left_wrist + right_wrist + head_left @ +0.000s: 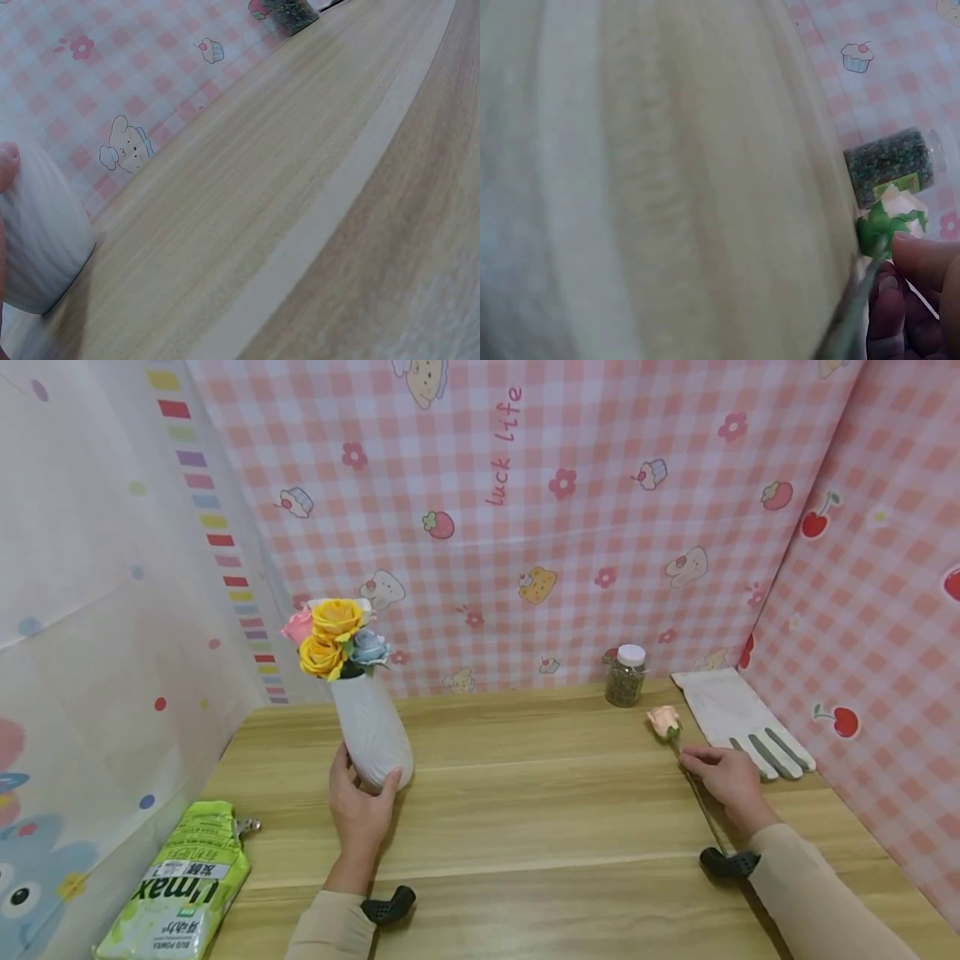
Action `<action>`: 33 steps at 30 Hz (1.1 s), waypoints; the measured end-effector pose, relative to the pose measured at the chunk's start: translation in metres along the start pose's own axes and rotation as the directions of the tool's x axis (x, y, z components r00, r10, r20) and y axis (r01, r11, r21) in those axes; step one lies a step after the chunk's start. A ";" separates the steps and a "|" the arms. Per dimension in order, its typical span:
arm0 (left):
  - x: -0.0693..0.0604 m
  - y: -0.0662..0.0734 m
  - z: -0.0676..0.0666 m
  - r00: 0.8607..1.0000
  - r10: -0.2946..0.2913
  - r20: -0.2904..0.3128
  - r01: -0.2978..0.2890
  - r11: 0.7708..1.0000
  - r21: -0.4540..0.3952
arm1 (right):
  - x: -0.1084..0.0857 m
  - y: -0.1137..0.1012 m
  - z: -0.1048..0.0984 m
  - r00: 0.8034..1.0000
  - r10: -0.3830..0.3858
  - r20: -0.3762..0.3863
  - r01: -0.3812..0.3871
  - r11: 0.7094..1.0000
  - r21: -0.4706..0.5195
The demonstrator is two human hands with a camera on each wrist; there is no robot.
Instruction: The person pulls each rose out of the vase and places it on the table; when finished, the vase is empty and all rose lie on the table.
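A white ribbed vase [372, 731] holding yellow, pink and blue roses [337, 631] stands at the left of the table. My left hand [362, 806] grips its lower part, thumb on the near right side; in the left wrist view the vase [46, 225] is at the left edge with a fingertip on it. My right hand [727, 781] pinches the stem of a pale peach rose [663, 722] just below the bloom, the stem running back toward the wrist. In the right wrist view the rose [900, 208] shows beyond the thumb and fingers of the hand [922, 292].
A jar of dark granules with a white lid [626, 677] stands at the back right. White gloves with grey-green stripes [738, 718] lie beside it at the right edge. A green bag with a metal clip [180, 889] lies at the front left. Patterned cloth surrounds the wooden table [525, 793].
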State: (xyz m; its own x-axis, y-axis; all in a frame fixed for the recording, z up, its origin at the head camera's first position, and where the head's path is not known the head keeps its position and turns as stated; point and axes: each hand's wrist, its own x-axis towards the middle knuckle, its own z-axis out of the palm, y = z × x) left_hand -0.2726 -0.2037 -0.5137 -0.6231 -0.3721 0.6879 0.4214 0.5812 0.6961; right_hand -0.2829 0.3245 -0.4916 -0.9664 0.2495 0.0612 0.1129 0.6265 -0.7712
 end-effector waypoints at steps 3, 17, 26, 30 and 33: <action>0.000 0.000 -0.001 1.000 -0.003 0.004 0.003 1.000 -0.001 | -0.001 -0.010 -0.006 0.998 -0.063 -0.017 0.062 0.997 -0.047; 0.004 -0.002 -0.002 1.000 0.014 -0.004 -0.014 1.000 0.007 | -0.005 -0.121 -0.015 0.976 -0.211 0.047 0.205 0.973 0.109; 0.004 0.001 -0.004 1.000 -0.012 0.006 0.012 1.000 0.003 | -0.013 -0.211 0.032 0.935 -0.327 0.137 0.275 0.913 0.301; 0.003 0.001 -0.002 0.999 -0.037 0.013 0.037 0.999 -0.005 | -0.022 -0.248 0.056 0.906 -0.383 0.179 0.293 0.874 0.388; 0.002 0.002 0.000 0.999 -0.045 0.009 0.045 0.999 -0.013 | -0.030 -0.274 0.072 0.880 -0.430 0.200 0.317 0.847 0.426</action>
State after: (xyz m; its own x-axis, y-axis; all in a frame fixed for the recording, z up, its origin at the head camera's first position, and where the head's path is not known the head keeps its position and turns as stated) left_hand -0.2728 -0.2033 -0.5114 -0.6473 -0.3916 0.6539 0.4013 0.5543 0.7292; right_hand -0.3016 0.0921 -0.3279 -0.9454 -0.1977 0.2591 -0.3095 0.2950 -0.9040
